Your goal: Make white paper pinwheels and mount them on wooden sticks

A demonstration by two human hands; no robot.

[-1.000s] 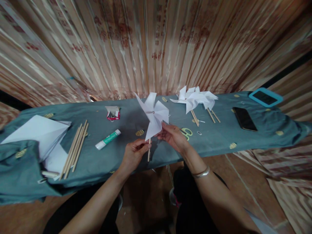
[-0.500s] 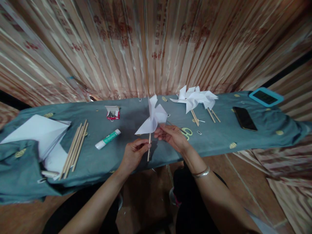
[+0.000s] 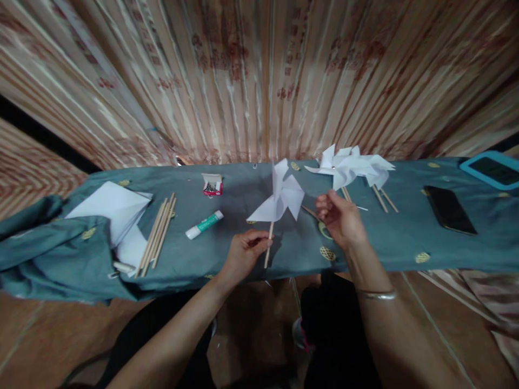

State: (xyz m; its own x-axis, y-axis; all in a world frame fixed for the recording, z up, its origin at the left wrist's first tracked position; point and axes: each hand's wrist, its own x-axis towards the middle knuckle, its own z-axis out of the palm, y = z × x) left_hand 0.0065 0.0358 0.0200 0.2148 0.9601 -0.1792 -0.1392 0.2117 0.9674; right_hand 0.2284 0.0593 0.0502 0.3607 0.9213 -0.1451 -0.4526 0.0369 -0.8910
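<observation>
My left hand [image 3: 247, 251] pinches the thin wooden stick [image 3: 268, 246] of a white paper pinwheel [image 3: 279, 197] between thumb and fingers. The pinwheel stands nearly upright above the cloth, its folded blades facing away from the stick. To its right, my right hand [image 3: 343, 219] is raised with its fingers curled in; I see nothing held in it. Beneath and beside that hand lie scissors with yellow-green handles [image 3: 324, 230], partly hidden by it. More white pinwheels [image 3: 352, 165] on wooden sticks lie overlapping at the back right.
On the grey-green cloth [image 3: 227, 254], a glue stick [image 3: 205, 225] and an open red box of small metal pieces [image 3: 213, 186] lie left of the pinwheel. Farther left are several wooden sticks [image 3: 157, 235] and white paper sheets [image 3: 109, 208]. A black phone [image 3: 450, 209] and blue-framed device [image 3: 497, 168] lie right.
My right hand has left the pinwheel and moved right, its fingers now curled. My left hand still grips the stick. The view has turned left, so everything appears farther right.
</observation>
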